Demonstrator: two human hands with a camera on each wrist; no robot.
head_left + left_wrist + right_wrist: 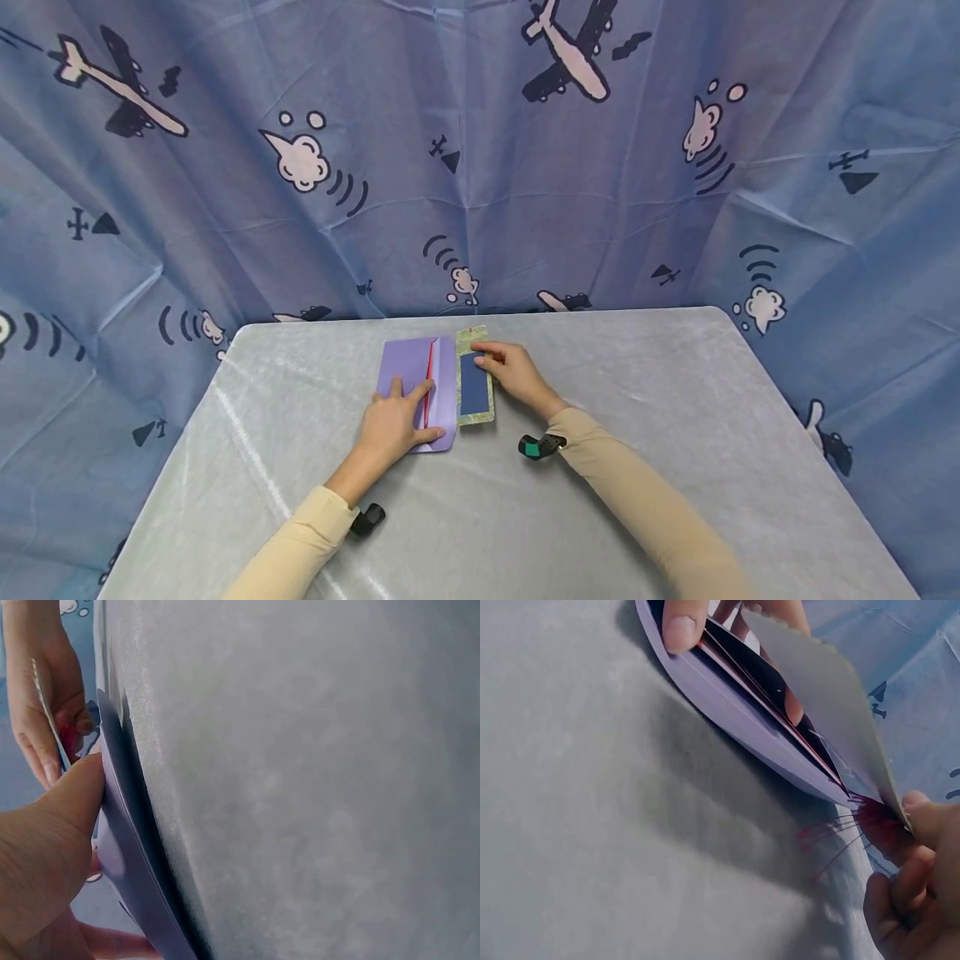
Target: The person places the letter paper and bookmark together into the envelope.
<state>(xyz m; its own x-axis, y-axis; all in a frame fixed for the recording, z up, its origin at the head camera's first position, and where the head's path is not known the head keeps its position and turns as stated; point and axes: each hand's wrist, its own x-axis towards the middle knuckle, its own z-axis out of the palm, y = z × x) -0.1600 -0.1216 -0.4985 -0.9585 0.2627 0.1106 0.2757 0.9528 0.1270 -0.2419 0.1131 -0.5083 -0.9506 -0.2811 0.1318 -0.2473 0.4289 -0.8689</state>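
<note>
A purple envelope [405, 362] lies on the table with its long slit facing up, and a strip of red [428, 375] shows in the slit. My left hand [393, 423] rests on it with fingers spread; its thumb [681, 634] lies on the flap and a fingertip touches the other side of the opening. Just right of the envelope, my right hand [517, 377] pinches a bookmark [474, 385] near its far end. The bookmark has a green patterned border and a dark blue panel. In the right wrist view a red tassel [885, 823] hangs by the pinching fingers.
The table [637, 375] has a light grey cloth. Behind it hangs a blue curtain [487, 167] printed with planes and clouds. A black wrist device [542, 447] is at the right cuff, another [368, 520] at the left.
</note>
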